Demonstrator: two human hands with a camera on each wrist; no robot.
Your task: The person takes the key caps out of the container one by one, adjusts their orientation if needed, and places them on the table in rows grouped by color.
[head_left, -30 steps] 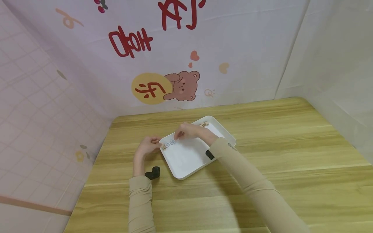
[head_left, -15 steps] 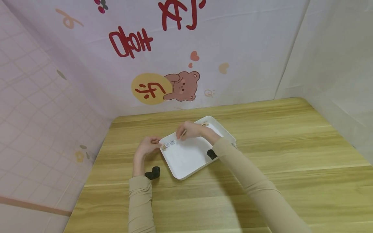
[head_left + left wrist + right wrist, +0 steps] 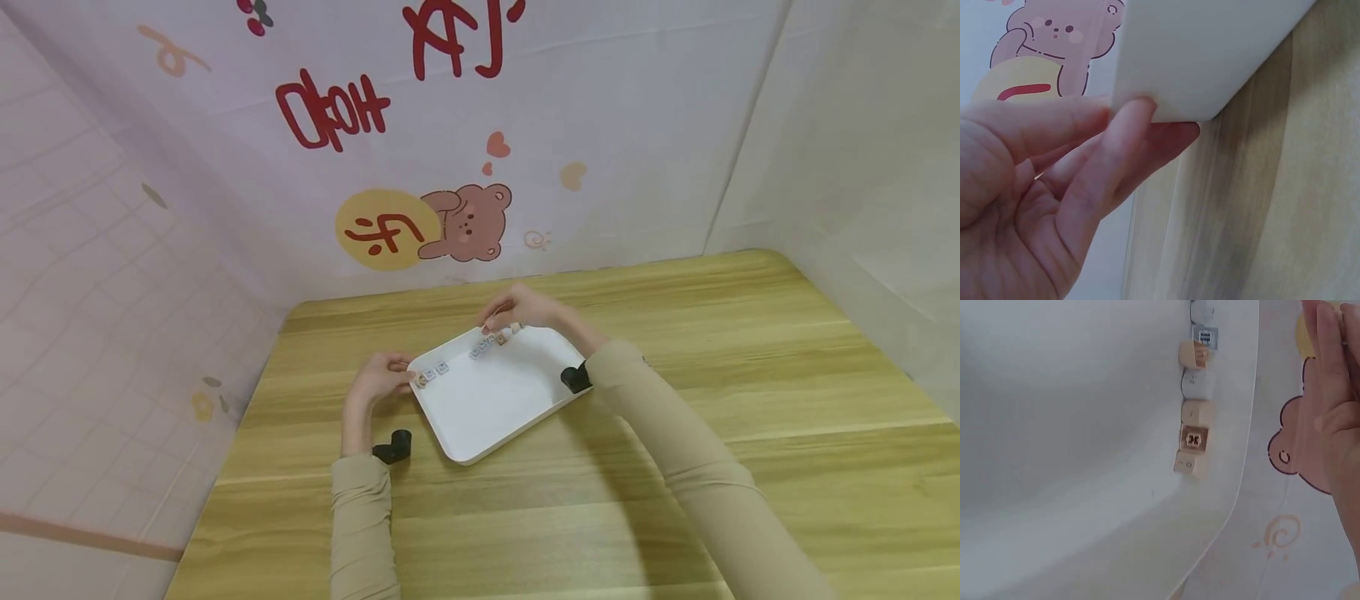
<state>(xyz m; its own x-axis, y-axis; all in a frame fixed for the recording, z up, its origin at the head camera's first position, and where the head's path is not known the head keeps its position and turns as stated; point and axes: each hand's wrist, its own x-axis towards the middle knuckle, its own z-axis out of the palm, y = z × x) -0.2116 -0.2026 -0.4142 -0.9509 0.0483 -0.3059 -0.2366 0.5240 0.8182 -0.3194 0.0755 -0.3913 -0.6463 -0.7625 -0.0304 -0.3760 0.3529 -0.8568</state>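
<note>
A white tray (image 3: pixel 495 408) lies on the table, set at an angle. At its left corner, my left hand (image 3: pixel 381 379) pinches the wall; in the left wrist view the thumb (image 3: pixel 1129 125) presses the outer side and another finger reaches beneath. Along the far wall runs a row of white and tan keycaps (image 3: pixel 1197 412), some showing their hollow undersides. Close over this row is my right hand (image 3: pixel 521 308), fingertips right at the keycaps; I cannot tell whether they grip one. In the right wrist view those fingertips are cut off by the frame. More keycaps (image 3: pixel 442 367) sit by the left corner.
A wood-grain table (image 3: pixel 712 375) surrounds the tray. Behind it rises a white cloth wall (image 3: pixel 637 150) printed with a bear and red characters. Small black devices (image 3: pixel 576 379) are worn at both wrists.
My right hand has moved right and back toward the far rim, uncovering part of the keycap row and covering the tray's far right end. The left hand stays at its corner.
</note>
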